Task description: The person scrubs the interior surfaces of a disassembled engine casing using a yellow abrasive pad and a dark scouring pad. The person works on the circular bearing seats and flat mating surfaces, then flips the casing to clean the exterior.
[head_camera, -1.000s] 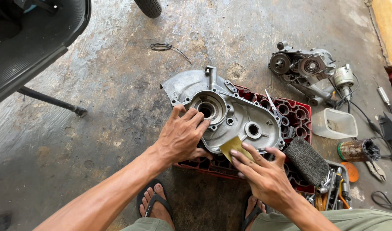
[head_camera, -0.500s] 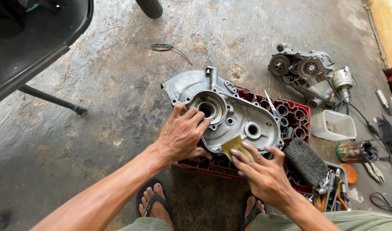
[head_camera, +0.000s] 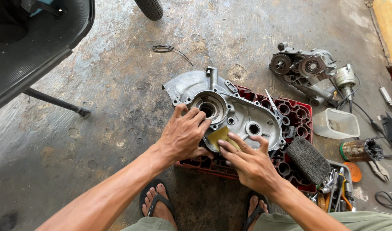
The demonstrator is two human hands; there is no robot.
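Note:
A grey cast-metal engine case half (head_camera: 238, 109) lies flat on a red plastic crate (head_camera: 300, 113) on the concrete floor. My left hand (head_camera: 183, 134) rests on its near left part, fingers spread beside the round bearing bore (head_camera: 208, 109), steadying it. My right hand (head_camera: 247, 160) presses a small yellow-tan piece of sandpaper (head_camera: 219, 136) with flat fingers against the case's near edge. A thin metal tool (head_camera: 271, 101) lies on the crate beyond the case.
A second engine assembly (head_camera: 307, 72) sits at the back right. A clear plastic tub (head_camera: 336, 123), a wire brush (head_camera: 308, 159), a rusty can (head_camera: 361, 149) and a tray of hand tools (head_camera: 336, 188) are at the right. A scooter's body (head_camera: 29, 47) and stand (head_camera: 55, 102) are left.
My right hand with the sandpaper has shifted slightly left along the case's near edge. The left hand stays put.

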